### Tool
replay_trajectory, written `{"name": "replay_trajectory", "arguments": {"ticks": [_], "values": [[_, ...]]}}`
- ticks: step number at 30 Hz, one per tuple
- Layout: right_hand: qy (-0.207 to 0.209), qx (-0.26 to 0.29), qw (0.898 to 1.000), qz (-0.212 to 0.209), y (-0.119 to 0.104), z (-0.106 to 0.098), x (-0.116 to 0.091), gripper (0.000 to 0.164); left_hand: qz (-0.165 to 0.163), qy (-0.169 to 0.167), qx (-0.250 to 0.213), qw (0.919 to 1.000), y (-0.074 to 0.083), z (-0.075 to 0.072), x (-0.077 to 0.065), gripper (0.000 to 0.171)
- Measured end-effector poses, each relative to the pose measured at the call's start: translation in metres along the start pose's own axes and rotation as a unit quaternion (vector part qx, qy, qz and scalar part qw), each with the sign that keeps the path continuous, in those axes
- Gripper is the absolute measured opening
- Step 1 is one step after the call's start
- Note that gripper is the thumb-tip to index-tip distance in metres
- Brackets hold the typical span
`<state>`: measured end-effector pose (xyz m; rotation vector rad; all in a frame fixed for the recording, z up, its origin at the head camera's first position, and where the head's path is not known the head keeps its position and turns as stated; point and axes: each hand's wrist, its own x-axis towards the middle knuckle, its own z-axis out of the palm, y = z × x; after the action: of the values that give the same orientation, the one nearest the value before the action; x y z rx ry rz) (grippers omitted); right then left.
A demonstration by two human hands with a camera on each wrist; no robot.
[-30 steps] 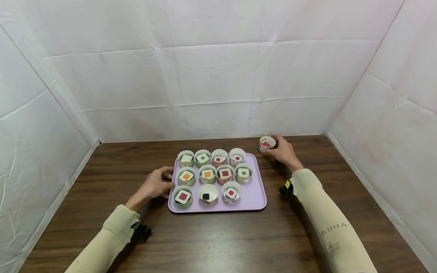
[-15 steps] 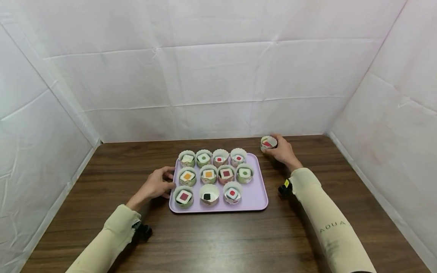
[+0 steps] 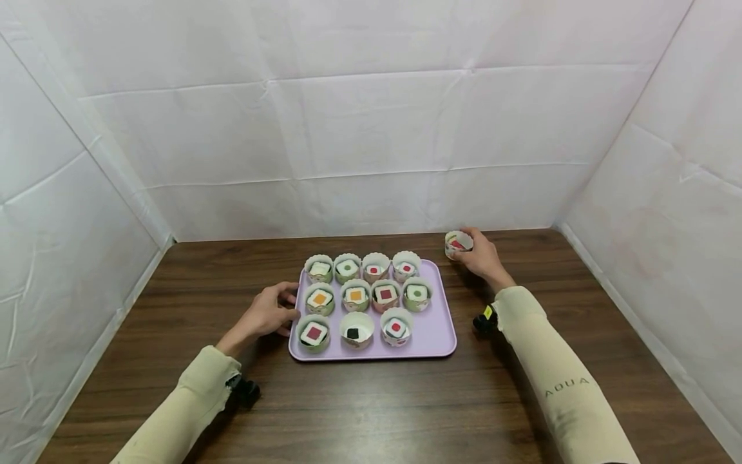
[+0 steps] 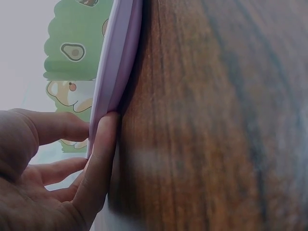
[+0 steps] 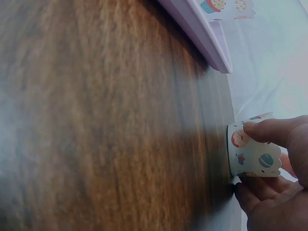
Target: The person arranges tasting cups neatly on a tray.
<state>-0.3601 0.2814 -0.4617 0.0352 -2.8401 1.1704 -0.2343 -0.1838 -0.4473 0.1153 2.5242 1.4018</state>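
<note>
A light purple tray point(image 3: 431, 338) lies on the table, bearing several paper cupcake cups in three rows. Most cups hold white toy-like sushi pieces with coloured centres; one in the front row holds a small black piece point(image 3: 352, 333). My left hand point(image 3: 268, 311) grips the tray's left rim between thumb and fingers, as the left wrist view shows. Beyond the tray's far right corner, my right hand point(image 3: 481, 258) holds a paper cupcake cup point(image 5: 254, 153) with printed pictures, thumb on one side and fingers on the other. Its base appears to touch the table. A red piece point(image 3: 457, 244) shows inside.
The dark wood table point(image 3: 371, 412) meets a white cloth wall point(image 3: 371, 206) at the back. More white cloth stands at the left and right sides. The tray's front right corner is bare.
</note>
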Motion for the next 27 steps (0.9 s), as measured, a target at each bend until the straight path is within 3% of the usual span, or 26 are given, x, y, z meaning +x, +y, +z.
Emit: {"name": "replay_trajectory", "arguments": {"ticks": [27], "values": [[0.005,-0.030,1.000,-0.006,0.000,-0.015,-0.026,0.068,-0.001,0.000,-0.002,1.0000,0.000,0.000,0.000,0.066]]}}
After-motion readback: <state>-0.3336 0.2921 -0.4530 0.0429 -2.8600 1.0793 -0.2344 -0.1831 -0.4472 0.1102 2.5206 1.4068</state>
